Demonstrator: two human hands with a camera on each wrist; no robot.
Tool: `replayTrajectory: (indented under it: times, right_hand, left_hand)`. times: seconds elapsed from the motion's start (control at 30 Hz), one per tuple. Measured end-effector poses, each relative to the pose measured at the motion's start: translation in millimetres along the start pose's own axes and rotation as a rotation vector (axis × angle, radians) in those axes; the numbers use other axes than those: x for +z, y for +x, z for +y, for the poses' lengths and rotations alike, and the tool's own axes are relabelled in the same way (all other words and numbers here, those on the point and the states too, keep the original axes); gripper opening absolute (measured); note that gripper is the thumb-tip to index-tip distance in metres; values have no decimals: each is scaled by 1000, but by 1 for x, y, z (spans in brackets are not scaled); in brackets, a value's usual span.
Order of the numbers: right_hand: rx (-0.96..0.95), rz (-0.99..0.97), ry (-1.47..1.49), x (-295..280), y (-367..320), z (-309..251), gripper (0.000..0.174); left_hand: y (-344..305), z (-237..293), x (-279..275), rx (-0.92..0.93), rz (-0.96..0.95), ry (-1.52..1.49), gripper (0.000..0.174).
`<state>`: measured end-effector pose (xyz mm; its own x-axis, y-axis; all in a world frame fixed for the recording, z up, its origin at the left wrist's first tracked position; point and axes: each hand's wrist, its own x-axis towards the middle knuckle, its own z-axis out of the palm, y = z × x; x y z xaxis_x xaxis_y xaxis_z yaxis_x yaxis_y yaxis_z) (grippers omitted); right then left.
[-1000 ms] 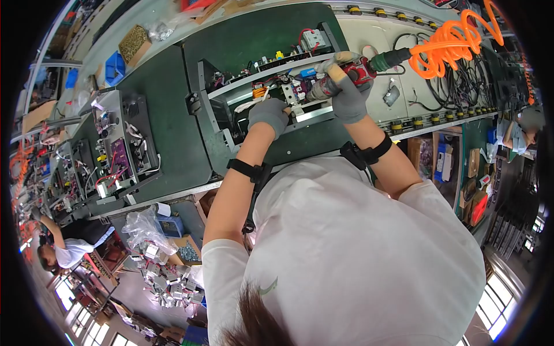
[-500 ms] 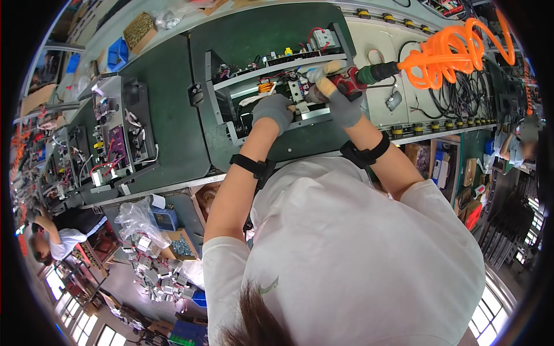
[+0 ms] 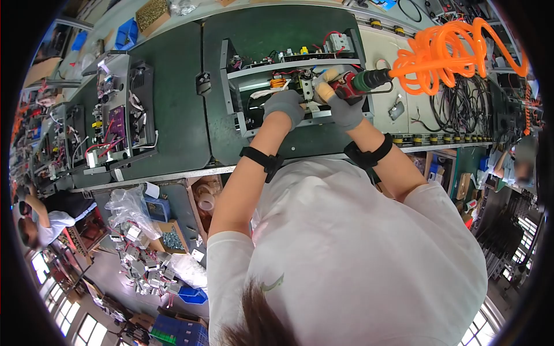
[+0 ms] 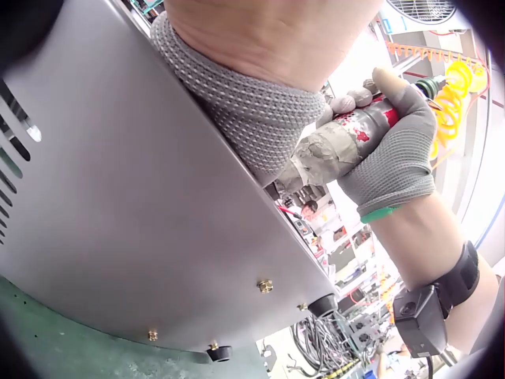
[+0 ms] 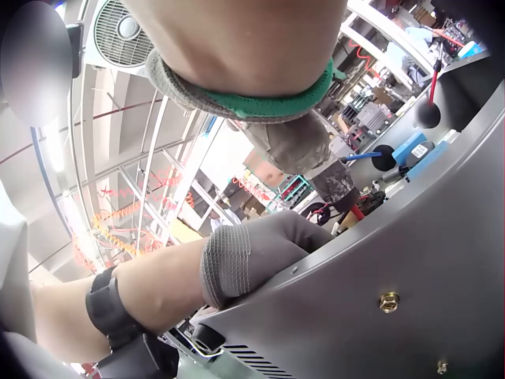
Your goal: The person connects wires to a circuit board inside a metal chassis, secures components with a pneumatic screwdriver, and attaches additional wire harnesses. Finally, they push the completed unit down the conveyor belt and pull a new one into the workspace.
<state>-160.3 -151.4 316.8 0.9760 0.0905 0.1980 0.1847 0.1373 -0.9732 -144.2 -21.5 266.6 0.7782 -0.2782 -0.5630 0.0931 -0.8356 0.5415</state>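
Screwdriver [image 3: 353, 83] sits gripped in my right hand [image 3: 346, 109], just beside my left hand [image 3: 283, 106], whose fingers curl over the chassis [image 3: 271, 66] rim.

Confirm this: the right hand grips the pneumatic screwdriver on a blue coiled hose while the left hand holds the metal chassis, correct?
Not quite. The coiled hose is orange, not blue, as the head view shows. The rest holds: the right hand grips the pneumatic screwdriver and the left hand holds the metal chassis.
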Motion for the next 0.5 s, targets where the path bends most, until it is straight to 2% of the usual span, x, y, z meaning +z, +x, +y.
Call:
replayTrajectory:
  times: [0.1, 0.17, 0.2, 0.33, 0.43, 0.5]
  right_hand:
    - [11, 35, -90, 1, 1, 1, 31]
    - [109, 23, -42, 1, 0, 5, 30]
    - [-21, -48, -103, 0, 0, 5, 30]
    - [52, 24, -66, 0, -3, 9, 32]
    - [40, -57, -112, -6, 3, 10, 31]
    - [5, -28, -56, -1, 5, 6, 30]
  left_hand:
    - [2, 0, 0, -3, -9, -11, 27]
    - [4, -1, 2, 3, -7, -17, 28]
    - [3, -1, 1, 10, -10, -13, 28]
    - [2, 0, 1, 9, 2, 2, 28]
    - [-3, -2, -1, 7, 31, 19, 28]
    - [-6, 0, -2, 24, 72, 15, 28]
